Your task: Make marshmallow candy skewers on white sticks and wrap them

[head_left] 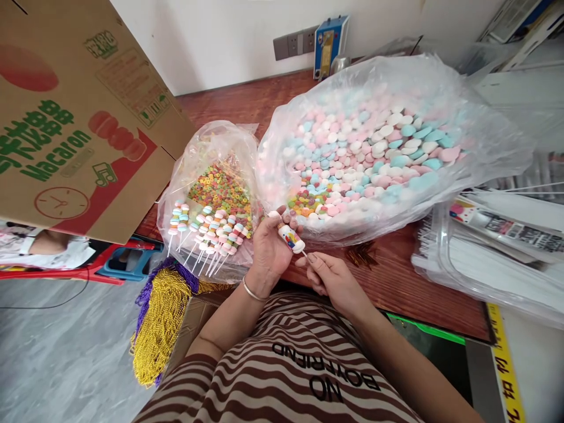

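Note:
A candy skewer point(291, 239), white with a colourful print on its side, lies tilted across the fingers of my left hand point(274, 244), which is curled around it. A pale round piece shows near my left fingertips. My right hand point(337, 281) pinches the white stick at the skewer's lower end. Just beyond my hands, a large clear bag point(476, 117) holds pink, white and blue candy discs point(352, 158) and some small coloured rings point(308, 202). To the left, finished-looking candy skewers point(220, 232) lie on a smaller bag point(180, 170) of small candy rings point(224, 185).
A printed cardboard box point(66, 135) stands at the left. White sticks and printed wrappers point(506, 229) lie in plastic at the right of the wooden table point(379, 294). Gold bead strands point(158, 335) hang below its left edge. A blue device point(330, 44) stands by the wall.

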The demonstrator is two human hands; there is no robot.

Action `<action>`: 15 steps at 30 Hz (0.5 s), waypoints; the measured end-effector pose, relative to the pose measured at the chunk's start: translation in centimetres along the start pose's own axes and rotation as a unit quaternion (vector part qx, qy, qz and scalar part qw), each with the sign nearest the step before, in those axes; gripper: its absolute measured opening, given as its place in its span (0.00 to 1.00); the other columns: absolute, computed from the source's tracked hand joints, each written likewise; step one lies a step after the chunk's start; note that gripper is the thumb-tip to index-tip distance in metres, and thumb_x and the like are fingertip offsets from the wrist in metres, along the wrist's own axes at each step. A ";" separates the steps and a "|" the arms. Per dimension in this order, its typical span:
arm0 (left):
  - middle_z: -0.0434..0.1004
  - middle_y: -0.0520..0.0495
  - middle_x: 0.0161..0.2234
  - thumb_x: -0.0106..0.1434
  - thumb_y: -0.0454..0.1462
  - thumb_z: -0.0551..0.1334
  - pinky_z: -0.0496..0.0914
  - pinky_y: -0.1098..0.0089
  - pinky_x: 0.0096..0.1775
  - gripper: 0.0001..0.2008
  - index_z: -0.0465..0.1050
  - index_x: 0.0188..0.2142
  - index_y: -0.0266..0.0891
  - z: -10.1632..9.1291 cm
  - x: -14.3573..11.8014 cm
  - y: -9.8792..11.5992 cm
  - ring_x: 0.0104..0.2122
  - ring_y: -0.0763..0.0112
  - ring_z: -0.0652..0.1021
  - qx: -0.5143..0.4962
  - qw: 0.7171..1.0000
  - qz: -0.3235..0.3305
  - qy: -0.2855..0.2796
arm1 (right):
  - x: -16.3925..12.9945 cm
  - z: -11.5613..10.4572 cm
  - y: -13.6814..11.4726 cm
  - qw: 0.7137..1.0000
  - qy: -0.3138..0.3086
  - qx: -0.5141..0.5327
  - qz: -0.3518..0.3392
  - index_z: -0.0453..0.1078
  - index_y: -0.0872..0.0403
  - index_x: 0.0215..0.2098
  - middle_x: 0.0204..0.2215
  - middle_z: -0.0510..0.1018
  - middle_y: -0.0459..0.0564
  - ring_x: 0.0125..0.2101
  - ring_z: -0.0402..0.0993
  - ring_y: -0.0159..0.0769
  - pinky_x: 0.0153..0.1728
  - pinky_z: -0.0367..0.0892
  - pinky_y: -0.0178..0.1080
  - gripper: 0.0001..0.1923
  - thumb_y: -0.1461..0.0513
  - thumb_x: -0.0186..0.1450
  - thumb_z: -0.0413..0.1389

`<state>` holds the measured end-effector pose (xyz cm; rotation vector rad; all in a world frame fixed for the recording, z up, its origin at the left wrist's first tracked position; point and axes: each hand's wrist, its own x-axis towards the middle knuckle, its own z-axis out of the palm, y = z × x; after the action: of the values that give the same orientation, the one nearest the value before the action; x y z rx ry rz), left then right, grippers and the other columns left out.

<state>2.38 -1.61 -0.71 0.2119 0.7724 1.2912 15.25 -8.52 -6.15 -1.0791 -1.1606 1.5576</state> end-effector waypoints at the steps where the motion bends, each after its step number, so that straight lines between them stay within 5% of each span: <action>1: 0.70 0.53 0.29 0.64 0.31 0.61 0.75 0.71 0.40 0.05 0.75 0.39 0.39 -0.1 -0.2 0.1 0.28 0.77 0.75 0.004 1.000 -0.003 -0.018 | 0.0 0.0 0.0 0.992 -0.038 0.104 0.062 0.75 0.55 0.35 0.17 0.60 0.38 0.14 0.48 0.25 0.17 0.49 0.33 0.20 0.47 0.71 0.55; 3: 0.73 0.53 0.31 0.60 0.27 0.62 0.76 0.70 0.43 0.10 0.75 0.40 0.40 -0.2 -0.4 0.0 0.30 0.77 0.76 0.008 0.999 -0.001 -0.046 | 0.0 0.1 0.2 0.961 -0.070 0.239 0.121 0.76 0.55 0.35 0.17 0.56 0.34 0.13 0.40 0.22 0.15 0.43 0.31 0.19 0.47 0.66 0.60; 5: 0.74 0.53 0.32 0.60 0.26 0.64 0.76 0.70 0.44 0.10 0.76 0.40 0.39 -0.2 -0.5 -0.2 0.31 0.78 0.77 0.009 0.999 0.008 -0.052 | 0.0 0.2 0.4 0.960 -0.047 0.254 0.107 0.76 0.55 0.35 0.17 0.56 0.34 0.14 0.40 0.21 0.16 0.42 0.31 0.18 0.48 0.64 0.62; 9: 0.73 0.55 0.30 0.63 0.27 0.65 0.75 0.73 0.42 0.06 0.75 0.37 0.38 -0.1 -0.4 -0.4 0.29 0.79 0.76 0.016 1.000 0.009 -0.018 | -0.1 0.2 0.5 0.993 0.077 -0.044 -0.081 0.73 0.53 0.31 0.21 0.69 0.42 0.21 0.59 0.29 0.23 0.56 0.34 0.13 0.54 0.70 0.57; 11: 0.72 0.55 0.29 0.64 0.28 0.64 0.74 0.73 0.40 0.05 0.74 0.35 0.39 0.0 -0.3 -0.4 0.29 0.78 0.76 0.026 1.000 0.003 0.004 | -0.1 0.1 0.6 0.933 0.140 -0.259 -0.207 0.73 0.53 0.31 0.24 0.74 0.46 0.25 0.65 0.32 0.29 0.59 0.37 0.12 0.59 0.72 0.54; 15: 0.72 0.54 0.27 0.66 0.30 0.65 0.73 0.73 0.37 0.07 0.72 0.31 0.39 0.1 -0.1 -0.6 0.28 0.77 0.77 0.040 0.999 0.005 0.031 | 0.1 0.3 1.5 0.754 0.197 -0.511 -0.362 0.74 0.55 0.35 0.20 0.70 0.46 0.22 0.61 0.33 0.27 0.53 0.41 0.09 0.65 0.73 0.54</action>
<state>2.93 -1.85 -0.93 0.2418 0.8777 1.2816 14.68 -8.72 -7.61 -1.2687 -1.8555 -0.0285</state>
